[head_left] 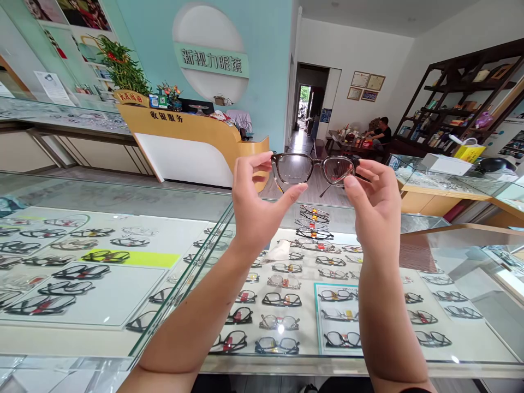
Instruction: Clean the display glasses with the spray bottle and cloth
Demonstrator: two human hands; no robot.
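Note:
A pair of dark-framed eyeglasses [316, 162] is held up in front of me, above the glass display case [262, 361]. My left hand [257, 199] grips the frame's left end, fingers behind it and thumb just below the lens. At the opposite end, my right hand [374, 202] is closed on the frame with the thumb near the lower rim of the right lens. One temple arm points down behind the lenses. Below my hands, rows of eyeglasses [281, 299] lie inside the case, and a white cloth-like piece [278, 251] shows near my left wrist.
A second glass section with more eyeglasses [82, 271] stands at the left. Farther back are a yellow and white counter [188, 155] and a dark shelf [454, 103]. Another person [382, 131] sits at a far table. A white box [444, 166] rests on the right-hand case.

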